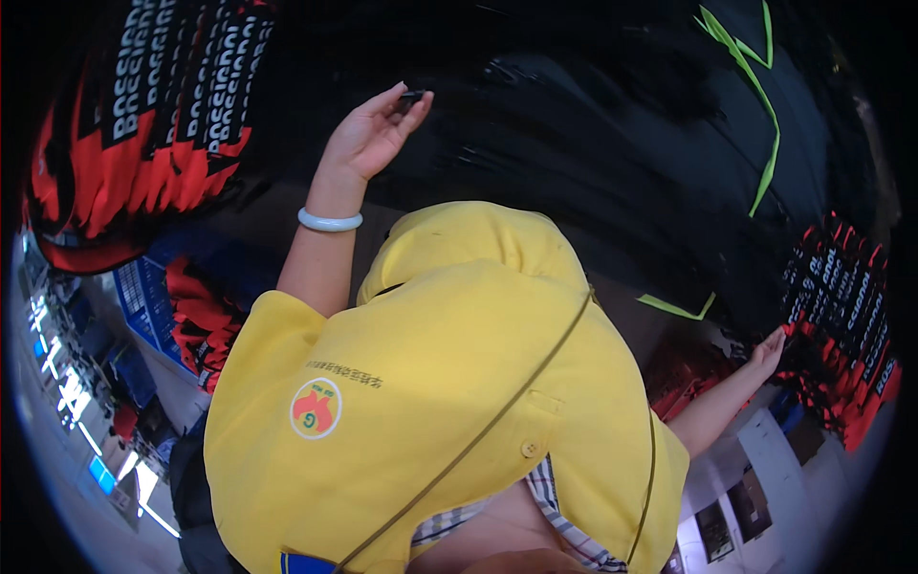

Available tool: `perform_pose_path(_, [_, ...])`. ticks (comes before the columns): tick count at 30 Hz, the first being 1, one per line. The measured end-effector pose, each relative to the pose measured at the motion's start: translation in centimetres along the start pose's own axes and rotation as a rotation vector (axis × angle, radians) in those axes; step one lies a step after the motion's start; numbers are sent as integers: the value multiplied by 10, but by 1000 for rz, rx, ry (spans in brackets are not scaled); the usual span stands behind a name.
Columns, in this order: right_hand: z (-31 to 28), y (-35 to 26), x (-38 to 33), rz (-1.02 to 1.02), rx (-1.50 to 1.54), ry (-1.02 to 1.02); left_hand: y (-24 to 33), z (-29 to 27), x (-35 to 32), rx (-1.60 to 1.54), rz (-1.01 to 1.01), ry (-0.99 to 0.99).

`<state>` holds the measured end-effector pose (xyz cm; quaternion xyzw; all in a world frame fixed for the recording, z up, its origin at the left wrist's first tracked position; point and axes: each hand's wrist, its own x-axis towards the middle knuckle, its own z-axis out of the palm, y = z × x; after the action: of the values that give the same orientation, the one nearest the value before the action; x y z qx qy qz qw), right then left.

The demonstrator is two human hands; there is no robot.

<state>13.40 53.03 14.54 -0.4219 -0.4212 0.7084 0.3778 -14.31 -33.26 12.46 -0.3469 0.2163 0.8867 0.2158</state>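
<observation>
My left hand, with a pale bangle on its wrist, is raised over the black-covered table. Its thumb and fingers close on a small black object, too dark and small for me to tell its kind. Out to the right, my right hand has its fingertips pinched at the red edge of a stack of black-and-red fabric pieces with white lettering. Whether a single piece is between those fingers I cannot make out. A larger stack of similar fabric pieces lies at the far left.
Black sheeting covers the table. Bright green strips lie at the upper right, with another green strip near the front edge. A blue crate stands at the left, beside more red-and-black pieces. Red material shows below the right edge.
</observation>
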Motion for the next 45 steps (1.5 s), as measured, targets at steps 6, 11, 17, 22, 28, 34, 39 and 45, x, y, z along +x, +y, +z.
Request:
perform_pose_path(6, [-4, 28, 28, 127, -151, 253, -18, 1, -3, 611, 343, 276])
perform_pose_path(11, [-27, 22, 32, 302, -178, 277, -23, -4, 2, 835, 436, 475])
perform_pose_path(17, [-56, 14, 28, 141, -195, 272, -24, -38, 41, 957, 342, 495])
perform_pose_path(22, [-1, 21, 12, 52, -159, 206, -19, -50, 43, 867, 306, 437])
perform_pose_path(28, [16, 2, 48, 24, -118, 103, -47, -35, 46, 753, 185, 368])
perform_pose_path(34, [41, 24, 69, -202, -368, 266, -82, -29, 46, 889, 162, 390])
perform_pose_path(39, [132, 94, -80, -881, -1193, -62, -138, 17, 15, 1938, 990, 258])
perform_pose_path(45, [116, 199, -155, -850, -1574, 20, -164, 52, 33, 2540, 777, -338])
